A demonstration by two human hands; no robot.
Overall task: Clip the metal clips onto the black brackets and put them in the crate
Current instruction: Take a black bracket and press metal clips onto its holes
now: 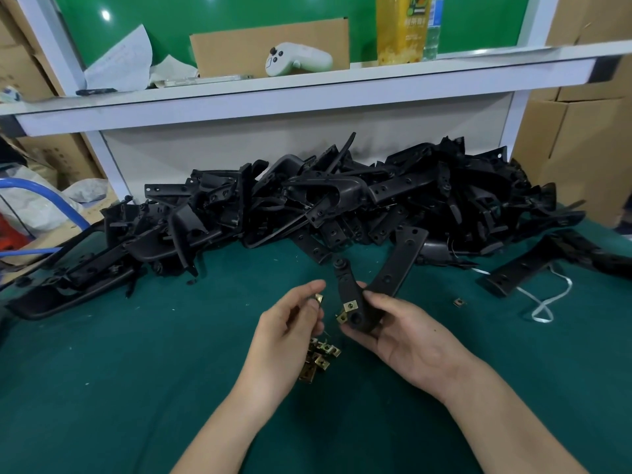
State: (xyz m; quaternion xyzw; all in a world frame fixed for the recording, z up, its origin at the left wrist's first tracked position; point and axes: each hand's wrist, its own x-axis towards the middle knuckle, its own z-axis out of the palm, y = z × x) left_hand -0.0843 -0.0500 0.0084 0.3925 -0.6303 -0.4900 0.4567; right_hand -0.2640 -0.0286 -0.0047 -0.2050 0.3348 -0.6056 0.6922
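My right hand (407, 340) grips a black V-shaped bracket (386, 278) above the green table, its two arms pointing up and away. Two brass metal clips (348, 309) sit on the bracket's near end. My left hand (285, 331) pinches another brass clip (318, 298) between thumb and fingers, just left of the bracket. A small heap of loose brass clips (318, 359) lies on the cloth under my left hand. A big pile of black brackets (342, 200) fills the back of the table. No crate is in view.
A single clip (459, 302) and a white cord (547, 302) lie to the right on the green cloth (136, 371). More brackets (68, 278) spread along the left edge. A white shelf (307, 94) above holds a controller, cardboard and bottles. Cardboard boxes stand on both sides.
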